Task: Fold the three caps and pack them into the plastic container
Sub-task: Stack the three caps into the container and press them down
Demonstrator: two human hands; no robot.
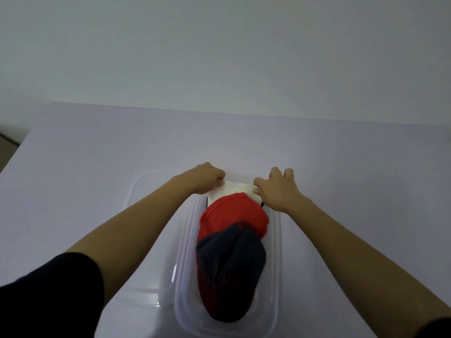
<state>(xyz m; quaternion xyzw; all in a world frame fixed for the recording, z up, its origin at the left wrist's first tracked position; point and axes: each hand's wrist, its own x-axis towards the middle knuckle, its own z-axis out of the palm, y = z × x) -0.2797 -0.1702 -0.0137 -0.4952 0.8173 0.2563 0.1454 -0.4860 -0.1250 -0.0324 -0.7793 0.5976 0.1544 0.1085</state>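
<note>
A clear plastic container (277, 264) stands on the white table in front of me. Three caps lie stacked inside it: a navy cap (231, 262) nearest me, a red cap (231, 213) under it, and a white cap (234, 191) that shows only at the far end. My left hand (207, 178) pinches the white cap's far left edge. My right hand (278, 189) pinches its far right edge, with the outer fingers spread on the table. Most of the white cap is hidden under the red one.
A clear lid (146, 240) lies flat on the table just left of the container, partly under my left forearm. The table's far edge meets a plain wall; its left edge drops off at the far left.
</note>
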